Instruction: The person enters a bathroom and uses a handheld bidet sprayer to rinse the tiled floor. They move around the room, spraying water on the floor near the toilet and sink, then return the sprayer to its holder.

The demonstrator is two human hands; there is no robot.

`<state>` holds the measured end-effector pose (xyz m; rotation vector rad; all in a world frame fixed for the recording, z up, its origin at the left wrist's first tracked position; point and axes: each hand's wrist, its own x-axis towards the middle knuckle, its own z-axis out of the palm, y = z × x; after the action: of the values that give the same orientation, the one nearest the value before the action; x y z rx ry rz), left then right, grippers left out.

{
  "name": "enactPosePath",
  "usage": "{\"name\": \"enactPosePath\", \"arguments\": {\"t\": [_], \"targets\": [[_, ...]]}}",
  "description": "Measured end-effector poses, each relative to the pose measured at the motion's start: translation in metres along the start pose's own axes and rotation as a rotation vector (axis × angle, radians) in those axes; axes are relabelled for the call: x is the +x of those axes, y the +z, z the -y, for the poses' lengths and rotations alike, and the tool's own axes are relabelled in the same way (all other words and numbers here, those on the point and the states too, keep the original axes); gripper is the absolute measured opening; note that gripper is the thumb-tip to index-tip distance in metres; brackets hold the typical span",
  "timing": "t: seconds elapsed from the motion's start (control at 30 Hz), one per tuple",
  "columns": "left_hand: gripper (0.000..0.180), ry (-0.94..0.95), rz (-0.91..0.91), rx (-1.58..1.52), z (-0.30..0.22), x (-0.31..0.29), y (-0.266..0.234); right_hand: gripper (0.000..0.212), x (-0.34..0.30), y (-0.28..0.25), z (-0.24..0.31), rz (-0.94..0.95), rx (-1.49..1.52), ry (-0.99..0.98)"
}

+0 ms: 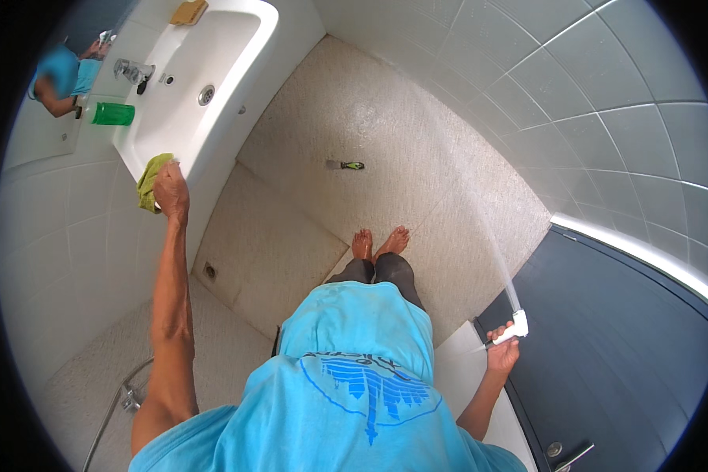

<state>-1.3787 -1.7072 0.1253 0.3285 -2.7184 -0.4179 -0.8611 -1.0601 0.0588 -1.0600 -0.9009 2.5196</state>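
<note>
My left hand (171, 191) is closed on a yellow-green cloth (147, 187) at the near corner of the white sink (263, 31). Out to the right, my right hand (503, 355) grips a white handheld bidet sprayer (513, 326). A thin jet of water (492, 248) leaves its head toward the tiled wall. The far end of the jet fades into mist. On the floor ahead of my bare feet lies a scraper (346, 165) with a green and black handle.
A green bottle (112, 114), a chrome faucet (134, 71) and a tan sponge (189, 12) are at the sink. A mirror hangs at far left. Behind my left arm runs a shower hose (106, 413). The dark door (613, 338) stands right; a drain (209, 271) sits in the floor.
</note>
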Motion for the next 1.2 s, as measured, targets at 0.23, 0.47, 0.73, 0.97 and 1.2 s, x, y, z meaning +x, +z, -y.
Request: {"name": "enactPosePath", "arguments": {"t": [0.23, 0.47, 0.73, 0.97, 1.2], "targets": [[0.042, 0.000, 0.002, -0.014, -0.004, -0.001, -0.002, 0.062, -0.009, 0.035, -0.016, 0.096, -0.014, 0.047], [0.041, -0.022, 0.008, -0.057, -0.011, -0.003, -0.006, 0.057, -0.010, 0.030, -0.032, 0.131, 0.086, 0.039], [0.042, -0.014, 0.028, -0.008, -0.006, -0.001, -0.005, 0.059, -0.007, 0.034, -0.040, 0.139, 0.071, 0.025], [0.042, -0.025, 0.043, 0.002, -0.011, -0.002, -0.008, 0.060, -0.010, 0.042, -0.048, 0.127, 0.074, 0.018], [0.047, -0.024, 0.047, 0.008, -0.008, -0.002, -0.007, 0.061, -0.019, 0.048, -0.049, 0.105, 0.072, -0.010]]}}
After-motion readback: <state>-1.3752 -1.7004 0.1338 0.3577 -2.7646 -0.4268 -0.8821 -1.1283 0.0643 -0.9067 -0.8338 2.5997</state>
